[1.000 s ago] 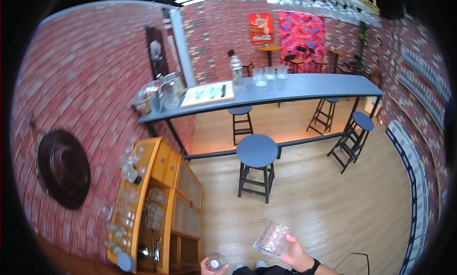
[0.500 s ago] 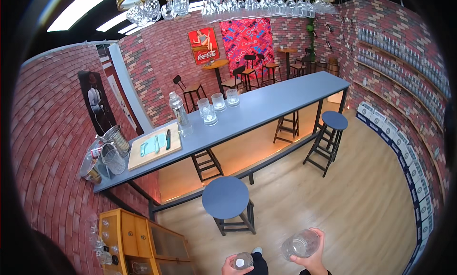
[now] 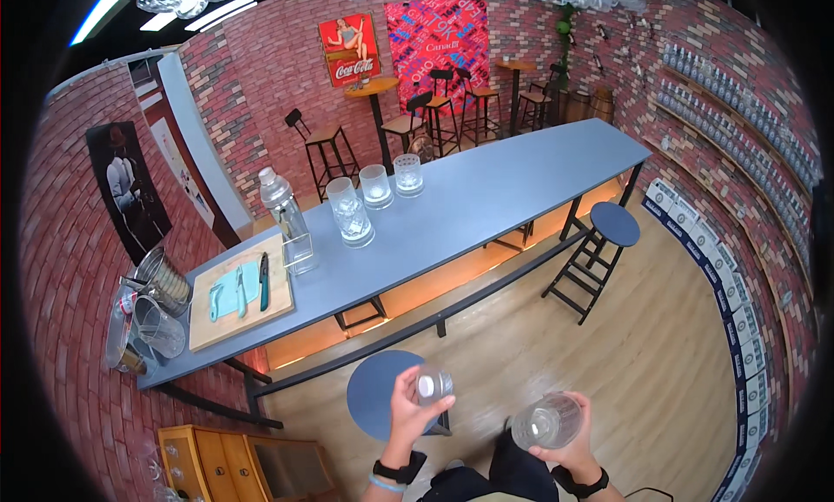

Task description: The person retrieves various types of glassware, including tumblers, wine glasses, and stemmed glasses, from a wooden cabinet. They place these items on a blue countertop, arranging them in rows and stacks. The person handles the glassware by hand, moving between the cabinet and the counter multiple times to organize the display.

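Observation:
My left hand (image 3: 408,415) is closed around a small clear glass (image 3: 439,383), held above a round blue-grey stool (image 3: 369,393). In my right hand (image 3: 576,445) is a larger, wider clear glass (image 3: 543,422), gripped around its side, over the wooden floor. Both glasses are tilted with their openings toward me, and the two hands are apart. On the long blue-grey bar counter (image 3: 512,189) ahead stand several clear tumblers (image 3: 375,188), one of them with a cut pattern. A clear shaker-like bottle (image 3: 280,198) stands left of these.
A wooden cutting board (image 3: 208,328) with a teal cloth and knives lies on the counter's left. Beside it are a metal bucket (image 3: 163,280) and a clear pitcher (image 3: 158,326). A wooden cabinet (image 3: 208,463) stands lower left; another stool (image 3: 614,224) stands right.
The view has come closer to the counter. My left hand has risen with the small glass and now overlaps the near stool. My right hand has lifted slightly, still holding its glass.

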{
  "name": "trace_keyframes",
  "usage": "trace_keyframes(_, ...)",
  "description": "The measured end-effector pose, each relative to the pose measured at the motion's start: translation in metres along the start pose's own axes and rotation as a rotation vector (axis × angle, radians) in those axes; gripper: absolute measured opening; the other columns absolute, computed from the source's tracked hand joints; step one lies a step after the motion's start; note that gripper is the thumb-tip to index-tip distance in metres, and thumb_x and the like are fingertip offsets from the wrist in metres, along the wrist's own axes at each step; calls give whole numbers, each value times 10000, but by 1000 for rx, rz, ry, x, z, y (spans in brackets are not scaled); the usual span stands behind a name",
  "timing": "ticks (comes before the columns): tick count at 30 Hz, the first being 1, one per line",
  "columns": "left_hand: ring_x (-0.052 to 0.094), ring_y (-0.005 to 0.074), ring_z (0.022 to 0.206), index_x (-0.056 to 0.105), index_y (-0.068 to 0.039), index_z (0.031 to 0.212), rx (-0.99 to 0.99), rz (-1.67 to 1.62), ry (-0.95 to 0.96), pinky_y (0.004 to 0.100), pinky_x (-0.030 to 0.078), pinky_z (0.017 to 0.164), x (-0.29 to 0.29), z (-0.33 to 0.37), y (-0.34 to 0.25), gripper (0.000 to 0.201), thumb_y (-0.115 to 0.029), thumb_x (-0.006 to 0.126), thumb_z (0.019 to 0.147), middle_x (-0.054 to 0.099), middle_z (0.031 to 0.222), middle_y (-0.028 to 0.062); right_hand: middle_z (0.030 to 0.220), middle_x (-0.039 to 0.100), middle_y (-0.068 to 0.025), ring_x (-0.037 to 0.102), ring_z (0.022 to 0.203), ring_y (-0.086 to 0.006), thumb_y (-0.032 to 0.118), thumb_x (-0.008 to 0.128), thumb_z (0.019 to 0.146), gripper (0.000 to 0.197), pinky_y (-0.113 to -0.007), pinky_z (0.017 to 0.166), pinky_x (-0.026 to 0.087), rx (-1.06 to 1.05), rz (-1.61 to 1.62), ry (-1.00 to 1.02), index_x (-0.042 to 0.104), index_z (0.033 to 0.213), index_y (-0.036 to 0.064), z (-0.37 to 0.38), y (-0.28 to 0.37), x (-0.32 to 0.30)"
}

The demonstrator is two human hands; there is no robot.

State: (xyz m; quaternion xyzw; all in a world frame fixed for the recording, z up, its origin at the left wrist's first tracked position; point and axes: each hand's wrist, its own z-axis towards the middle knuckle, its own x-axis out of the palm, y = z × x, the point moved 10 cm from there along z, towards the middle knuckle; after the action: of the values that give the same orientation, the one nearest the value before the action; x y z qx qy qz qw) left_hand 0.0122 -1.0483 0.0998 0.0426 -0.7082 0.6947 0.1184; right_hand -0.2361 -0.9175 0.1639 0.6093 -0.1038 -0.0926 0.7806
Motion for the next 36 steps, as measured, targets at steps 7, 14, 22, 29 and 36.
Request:
trace_keyframes(7,479,199,1085,360,17,1196,71,-49,-53,325,386,940,57,131,-14,766,-70,812,583,459,1179,142,1072,474,-81,497,1022,-226,380,840,469,966,-363,896,409,82,247,-167,329,1215,41,116,-51,-72)
trace_keyframes(14,489,187,1058,388,-11,1170,117,97,-291,308,403,920,102,235,2,670,-48,773,624,475,1144,105,1130,492,-69,488,1066,-222,537,613,731,784,-376,928,403,281,678,-143,344,1282,48,255,-138,-129)
trace_keyframes(22,474,213,1088,348,16,1216,99,237,-333,324,390,938,135,286,11,741,-23,773,610,452,1179,145,1268,440,-180,464,1144,-286,608,532,758,812,-441,968,375,425,917,136,335,1305,42,359,-172,-89)
trace_keyframes(29,475,255,1084,358,42,1217,172,624,-450,341,395,925,91,325,-27,826,-142,822,559,455,1170,174,1247,434,-156,434,1167,-311,550,629,715,815,-442,962,385,370,857,211,327,1289,56,415,-155,-56)
trace_keyframes(36,464,335,1073,360,41,1227,169,1184,-371,390,402,900,64,364,-36,884,-192,821,509,461,1155,206,1155,438,-81,448,1100,-204,375,747,649,798,-355,941,383,319,783,327,335,1246,43,472,-136,-6)
